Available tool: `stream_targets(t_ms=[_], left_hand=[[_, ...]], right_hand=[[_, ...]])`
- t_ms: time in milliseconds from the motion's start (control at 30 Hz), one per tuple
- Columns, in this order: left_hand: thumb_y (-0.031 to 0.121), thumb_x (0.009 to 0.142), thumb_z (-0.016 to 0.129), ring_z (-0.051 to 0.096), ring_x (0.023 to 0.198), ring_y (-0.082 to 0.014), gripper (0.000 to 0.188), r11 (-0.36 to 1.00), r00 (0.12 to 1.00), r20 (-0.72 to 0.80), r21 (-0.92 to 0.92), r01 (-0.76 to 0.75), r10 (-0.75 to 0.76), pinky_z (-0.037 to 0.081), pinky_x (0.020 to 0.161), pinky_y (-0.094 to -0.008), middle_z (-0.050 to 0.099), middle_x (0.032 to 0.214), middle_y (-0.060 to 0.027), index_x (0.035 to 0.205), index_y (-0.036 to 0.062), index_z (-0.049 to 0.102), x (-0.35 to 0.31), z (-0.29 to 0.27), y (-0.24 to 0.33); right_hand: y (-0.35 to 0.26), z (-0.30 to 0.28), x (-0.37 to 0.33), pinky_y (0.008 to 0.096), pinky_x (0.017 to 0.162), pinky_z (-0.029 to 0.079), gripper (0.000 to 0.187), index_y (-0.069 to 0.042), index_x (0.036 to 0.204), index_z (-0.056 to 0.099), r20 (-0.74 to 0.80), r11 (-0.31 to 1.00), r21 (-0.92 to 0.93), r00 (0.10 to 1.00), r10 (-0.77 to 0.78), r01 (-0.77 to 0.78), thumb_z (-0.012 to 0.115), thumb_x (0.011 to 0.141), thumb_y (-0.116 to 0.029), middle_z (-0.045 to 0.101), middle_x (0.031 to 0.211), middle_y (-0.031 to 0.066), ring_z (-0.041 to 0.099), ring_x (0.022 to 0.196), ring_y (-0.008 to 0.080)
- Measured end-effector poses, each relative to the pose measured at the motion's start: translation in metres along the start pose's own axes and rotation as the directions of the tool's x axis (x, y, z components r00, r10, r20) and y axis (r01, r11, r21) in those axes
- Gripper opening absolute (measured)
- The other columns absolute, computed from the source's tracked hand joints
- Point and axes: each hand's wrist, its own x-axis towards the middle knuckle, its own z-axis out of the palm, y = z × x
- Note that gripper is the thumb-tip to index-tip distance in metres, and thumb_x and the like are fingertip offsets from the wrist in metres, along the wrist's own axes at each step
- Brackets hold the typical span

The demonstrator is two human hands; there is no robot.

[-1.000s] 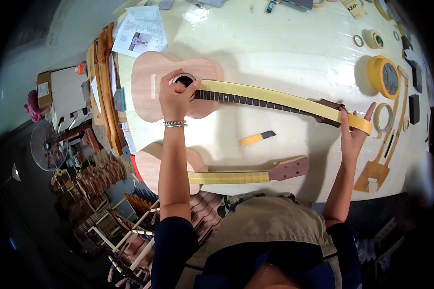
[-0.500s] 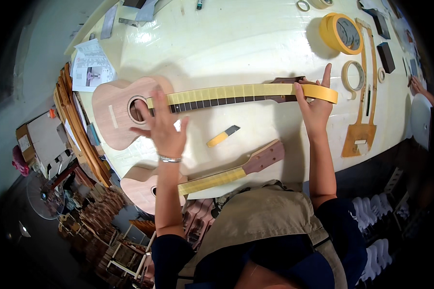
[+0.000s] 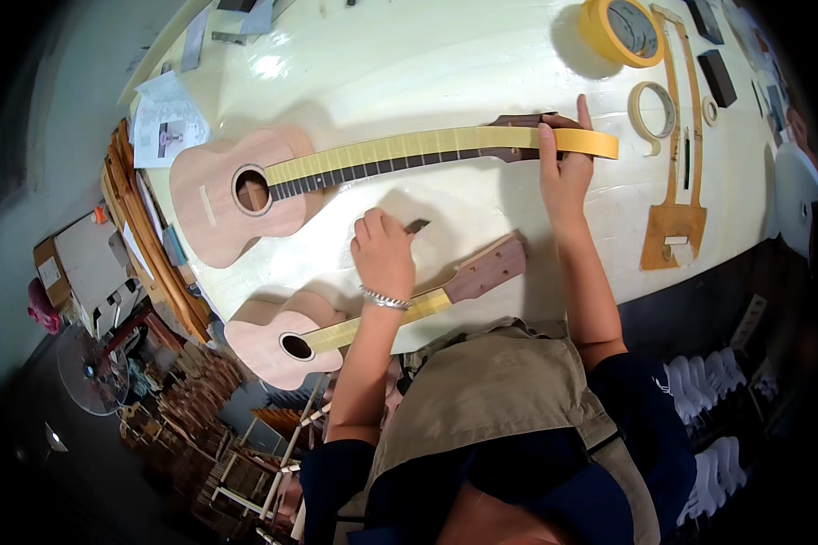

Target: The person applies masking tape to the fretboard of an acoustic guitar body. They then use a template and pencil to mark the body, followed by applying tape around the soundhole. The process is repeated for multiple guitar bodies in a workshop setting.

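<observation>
An unfinished ukulele (image 3: 200, 177) with a pale wood body lies at the left, its neck pointing right. Yellow masking tape (image 3: 382, 152) runs along the far half of its dark fretboard. Beyond the headstock, the tape continues to a wide yellow end piece (image 3: 600, 144) at my right hand (image 3: 568, 173). My right thumb and fingers grip there, with the index finger pointing up. In front of the neck, my left hand (image 3: 384, 250) is closed around a utility knife (image 3: 417, 226); only its dark blade end shows. A second ukulele (image 3: 273, 354), its fretboard taped, lies nearer, partly behind my left forearm.
A large yellow tape roll (image 3: 595, 32), a thinner tape ring (image 3: 636, 113) and a long wooden template (image 3: 673, 227) lie at the right. Dark blocks (image 3: 717, 78) are at the far right. A printed sheet (image 3: 168, 123) and stacked wood strips (image 3: 141, 236) line the left edge.
My left hand has left the soundhole end of the fretboard, come nearer and right, and taken hold of the knife from the table. My right hand keeps its grip. The whole view shifts slightly.
</observation>
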Motion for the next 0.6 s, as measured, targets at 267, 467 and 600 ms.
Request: stream_targets(t_ms=[267,467,600], left_hand=[[0.007,0.082,0.069,0.057,0.059,-0.0049,0.028,0.46,0.996,-0.016,-0.887,0.026,-0.087,0.048,0.053,-0.0198,0.065,0.071,-0.0057,0.106,-0.0014,0.058,0.054,-0.012,0.052],[0.005,0.083,0.067,0.055,0.058,-0.0035,0.042,0.472,0.998,0.018,-0.88,0.041,-0.052,0.047,0.052,-0.0184,0.064,0.069,-0.004,0.122,-0.0014,0.055,0.072,-0.002,0.063],[0.005,0.083,0.066,0.055,0.058,-0.0027,0.04,0.502,0.994,0.054,-0.86,0.094,-0.093,0.047,0.052,-0.0181,0.064,0.07,-0.0032,0.122,-0.0018,0.056,0.073,-0.004,0.066]], right_hand=[[-0.009,0.002,0.001,0.0437,0.108,0.022,0.052,0.004,0.134,0.038,0.008,1.0,-0.013,1.0,0.0,0.0,0.055,0.09,-0.019,0.061,0.087,0.0053,0.056,0.087,0.0213],[-0.007,0.001,0.001,0.0474,0.108,0.021,0.05,0.0,0.134,0.04,0.006,1.0,-0.017,1.0,-0.001,0.001,0.054,0.09,-0.02,0.061,0.088,0.0045,0.057,0.088,0.0204],[-0.005,0.002,-0.001,0.0484,0.108,0.02,0.045,0.0,0.129,0.044,0.029,0.994,-0.093,0.998,-0.049,0.051,0.054,0.09,-0.019,0.061,0.093,0.0058,0.056,0.093,0.0224]])
